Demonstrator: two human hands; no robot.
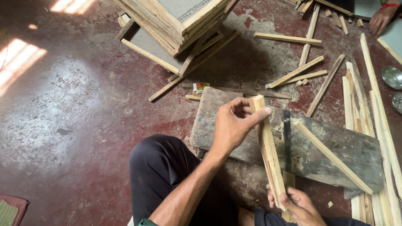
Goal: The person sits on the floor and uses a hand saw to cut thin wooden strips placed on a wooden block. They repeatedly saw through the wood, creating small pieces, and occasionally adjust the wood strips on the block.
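Note:
I hold a bundle of thin wooden strips [268, 146] lengthwise over a dark worn plank [335, 146] on the floor. My left hand [234, 123] grips the far end of the bundle, thumb pressed along its top. Near my lap, my right hand [295, 205] holds the near end from below. One loose wooden strip [333, 157] lies slanted on the plank to the right of the bundle. My knee in dark trousers [161, 167] sits left of the plank.
A stack of wood-framed panels [176, 25] stands at the back. Loose wooden strips [368, 109] lie scattered on the red floor at right. Another person's hand [381, 19] is at top right. Metal bowls [392, 77] sit at the right edge. A small coloured box [200, 87] lies behind the plank.

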